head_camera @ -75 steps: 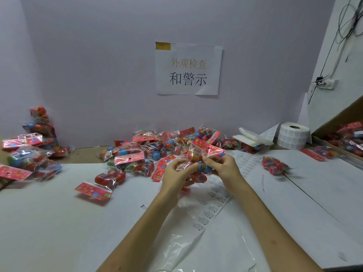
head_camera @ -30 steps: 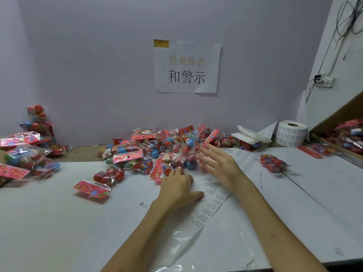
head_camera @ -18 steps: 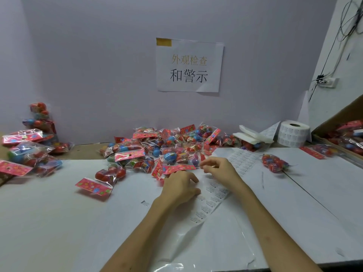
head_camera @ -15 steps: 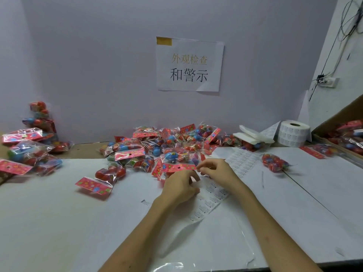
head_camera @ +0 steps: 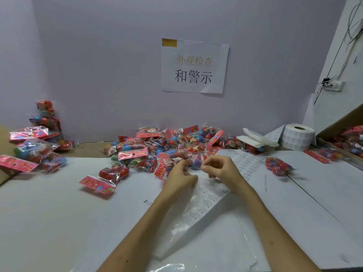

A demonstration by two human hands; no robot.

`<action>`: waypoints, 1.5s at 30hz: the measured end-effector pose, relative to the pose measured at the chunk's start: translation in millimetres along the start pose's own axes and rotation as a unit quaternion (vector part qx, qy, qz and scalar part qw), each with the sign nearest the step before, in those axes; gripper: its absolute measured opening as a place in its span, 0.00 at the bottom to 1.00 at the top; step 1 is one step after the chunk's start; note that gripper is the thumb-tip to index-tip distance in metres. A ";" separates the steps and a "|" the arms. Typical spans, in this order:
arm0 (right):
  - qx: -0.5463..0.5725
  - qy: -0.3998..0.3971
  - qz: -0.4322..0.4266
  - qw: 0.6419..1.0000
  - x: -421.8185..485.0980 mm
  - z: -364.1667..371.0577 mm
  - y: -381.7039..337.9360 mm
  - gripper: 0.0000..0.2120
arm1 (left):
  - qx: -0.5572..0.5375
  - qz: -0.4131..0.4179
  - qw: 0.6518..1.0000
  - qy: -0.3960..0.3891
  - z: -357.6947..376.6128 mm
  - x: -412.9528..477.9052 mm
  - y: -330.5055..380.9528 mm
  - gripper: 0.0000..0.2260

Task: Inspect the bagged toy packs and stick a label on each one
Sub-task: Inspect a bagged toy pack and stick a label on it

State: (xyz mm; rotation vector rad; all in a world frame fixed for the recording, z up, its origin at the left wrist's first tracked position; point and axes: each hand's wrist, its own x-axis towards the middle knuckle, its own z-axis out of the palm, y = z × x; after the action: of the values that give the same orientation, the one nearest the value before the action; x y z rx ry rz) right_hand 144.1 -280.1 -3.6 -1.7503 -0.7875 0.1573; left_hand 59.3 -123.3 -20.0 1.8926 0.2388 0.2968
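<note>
Labelling under way; most packs judged outstanding.
A heap of toy packs (head_camera: 157,148) lies at the back centre of the counter (head_camera: 59,213), a smaller group (head_camera: 33,152) at left, and 1 pack (head_camera: 278,165) apart at right; which carry labels cannot be told. The left hand (head_camera: 181,178) and right hand (head_camera: 223,169) hover over the label sheet (head_camera: 210,195) just before the heap, fingers (head_camera: 209,162) curled with tips drawn together; whether they pinch a label is unclear.

Toy packs (head_camera: 133,154): clear bags, red and blue balls, red cards with multicoloured print. Bench (head_camera: 49,213) is white, wall's (head_camera: 98,65) pale lilac.
</note>
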 end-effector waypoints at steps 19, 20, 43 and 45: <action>-0.043 -0.082 0.038 0.995 -5.2 2.7 -4.5 0.06 | -0.155 -0.078 0.979 0.106 -3.1 4.9 4.8 0.22; -0.042 -0.078 0.039 0.995 -5.3 2.9 -4.6 0.06 | -0.155 -0.080 0.979 0.107 -2.8 4.8 4.5 0.21; 0.236 -0.131 0.019 0.963 -9.4 -5.6 -22.5 0.16 | 0.016 0.041 0.995 0.088 -0.2 -2.3 4.0 0.07; 0.273 -0.115 0.023 0.955 -10.0 -7.6 -23.1 0.14 | 0.056 0.073 0.995 0.036 1.2 -5.4 5.9 0.06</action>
State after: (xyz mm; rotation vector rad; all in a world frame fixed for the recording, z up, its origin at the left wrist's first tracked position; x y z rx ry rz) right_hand 130.2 -289.2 16.9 -1.2356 -0.7782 0.5655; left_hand 54.7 -128.1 -15.3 2.0157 0.1688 0.4587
